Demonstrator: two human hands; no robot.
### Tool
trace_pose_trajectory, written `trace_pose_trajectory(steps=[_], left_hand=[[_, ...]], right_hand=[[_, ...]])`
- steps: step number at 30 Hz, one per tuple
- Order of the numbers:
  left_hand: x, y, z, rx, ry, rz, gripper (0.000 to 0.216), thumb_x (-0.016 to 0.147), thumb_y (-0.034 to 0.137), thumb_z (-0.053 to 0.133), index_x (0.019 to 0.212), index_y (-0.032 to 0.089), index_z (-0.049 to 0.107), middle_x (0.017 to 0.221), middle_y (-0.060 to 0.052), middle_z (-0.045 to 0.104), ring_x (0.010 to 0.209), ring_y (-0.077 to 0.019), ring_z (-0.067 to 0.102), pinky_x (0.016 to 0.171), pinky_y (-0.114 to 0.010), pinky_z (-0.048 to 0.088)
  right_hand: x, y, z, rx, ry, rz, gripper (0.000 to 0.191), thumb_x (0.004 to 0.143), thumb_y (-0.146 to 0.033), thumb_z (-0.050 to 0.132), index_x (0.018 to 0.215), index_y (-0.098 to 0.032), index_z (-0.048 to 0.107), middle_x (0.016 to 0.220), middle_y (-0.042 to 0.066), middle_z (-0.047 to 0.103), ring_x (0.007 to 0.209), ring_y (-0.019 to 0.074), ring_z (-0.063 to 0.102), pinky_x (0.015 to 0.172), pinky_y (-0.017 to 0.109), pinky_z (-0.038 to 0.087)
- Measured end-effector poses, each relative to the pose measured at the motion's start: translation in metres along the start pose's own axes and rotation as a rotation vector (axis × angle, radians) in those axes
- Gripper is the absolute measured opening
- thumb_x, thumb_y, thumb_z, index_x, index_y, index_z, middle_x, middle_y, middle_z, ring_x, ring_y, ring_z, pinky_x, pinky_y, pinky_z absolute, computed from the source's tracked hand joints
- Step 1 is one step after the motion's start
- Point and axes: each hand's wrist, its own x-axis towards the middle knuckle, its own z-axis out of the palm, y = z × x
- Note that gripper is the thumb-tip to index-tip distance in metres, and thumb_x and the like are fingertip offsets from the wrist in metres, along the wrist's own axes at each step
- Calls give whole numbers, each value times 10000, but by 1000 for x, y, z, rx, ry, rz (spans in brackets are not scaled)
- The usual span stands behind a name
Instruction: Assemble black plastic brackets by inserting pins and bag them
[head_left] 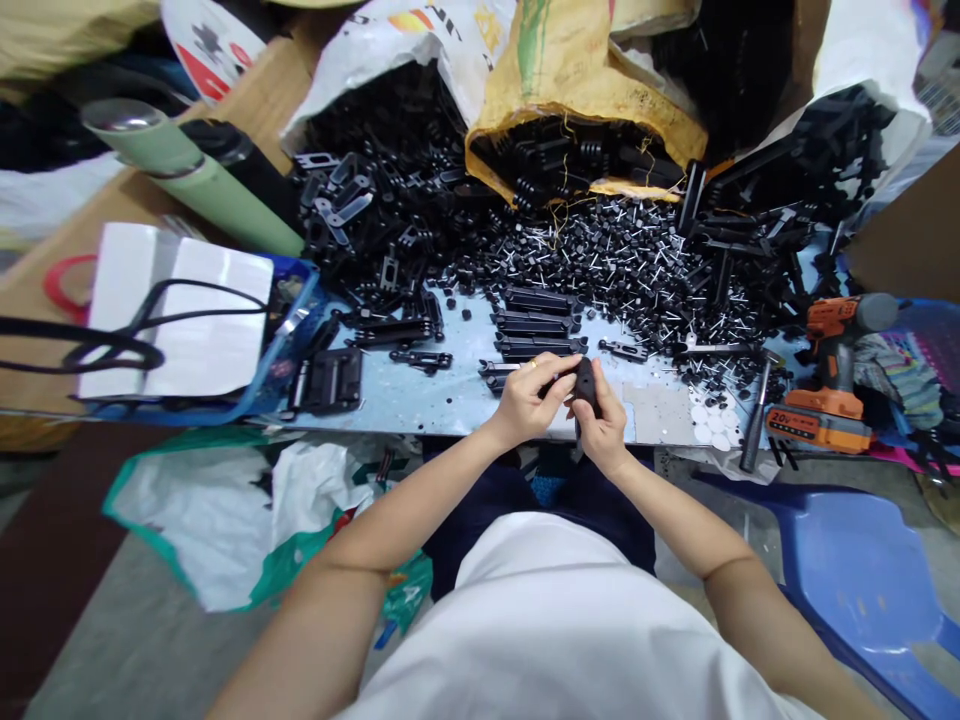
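Observation:
Close to the front edge of the blue-topped table point(465, 400), a black plastic part point(585, 385) is held between both hands. My left hand point(531, 400) is closed, with thumb and fingertips pinching the part's left side. My right hand point(604, 420) wraps its fingers and thumb around the part from the right. The lower end of the part is partly hidden by my fingers. Just beyond the hands lies a stack of long black plastic pieces point(534, 325), side by side. A smaller black piece point(624, 350) rests right of the stack.
A wide heap of black-headed screws point(600, 245) lies behind. Black parts spill from a yellow sack point(517, 100) and a white sack point(457, 40). At right are a hammer point(754, 420) and an orange cordless drill point(836, 370); at left, a blue basket point(251, 405). A blue chair point(862, 560) stands lower right.

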Motion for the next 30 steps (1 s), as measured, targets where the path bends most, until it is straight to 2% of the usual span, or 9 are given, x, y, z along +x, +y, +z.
trace_pose_trajectory(steps=[3,6,10,13,15,18,22,25,30], left_hand=[[-33,-7,17,-49,109,-340,384,937,366,320,1287,222,381,892,-37,574,465,-49,503,455,-190,454],[-68,-11,25,95,132,-481,434,937,339,287,1349,212,241,983,-97,553,605,-129,597,537,-278,507],[-78,-7,22,533,-195,-206,465,851,200,450,1309,201,370,1220,-178,496,1125,-318,494,890,-504,422],[-58,-10,23,594,-596,102,418,836,101,419,1226,237,479,1125,-106,588,1123,-264,497,936,-463,378],[-42,-19,26,635,-740,152,380,850,77,369,1178,201,516,978,-93,632,968,-217,568,848,-388,423],[-26,-34,28,764,-728,66,338,864,75,315,1109,121,544,835,-111,624,802,-209,583,698,-336,440],[-24,-39,27,791,-713,27,288,856,98,351,1059,131,553,832,-100,614,805,-210,573,685,-318,433],[-24,-31,27,752,-759,-21,305,834,147,419,1123,141,517,949,-101,614,875,-218,562,746,-332,437],[-20,-22,26,639,-785,-69,467,797,455,533,1148,153,478,1088,-116,575,989,-261,527,823,-377,424]], right_hand=[[17,12,-31,-192,-139,-85,474,917,-393,342,1359,-228,394,1094,86,590,899,180,570,828,346,485],[39,35,-93,-626,-98,-55,340,893,-241,393,1175,-176,570,1103,126,586,1013,227,515,875,398,442],[62,70,-172,-927,-70,65,222,790,-69,473,926,-107,645,1057,224,573,1001,306,481,795,466,421],[73,81,-198,-959,-120,41,147,740,-37,545,812,-132,631,1053,218,579,1004,309,479,821,482,391],[75,77,-200,-961,-155,1,125,757,-56,554,812,-148,617,1046,193,590,1011,290,487,894,502,340],[66,60,-183,-943,-260,-136,137,828,-140,517,923,-178,607,985,138,614,936,235,526,962,482,285],[33,36,-138,-846,-659,-367,244,912,-337,413,1026,-206,585,847,76,613,747,171,543,687,297,393],[13,29,-106,-833,-822,-356,313,924,-413,372,957,-190,589,814,61,603,707,149,553,566,246,329],[7,24,-86,-921,-853,-281,351,924,-448,353,958,-187,584,836,62,611,725,153,563,537,247,276]])
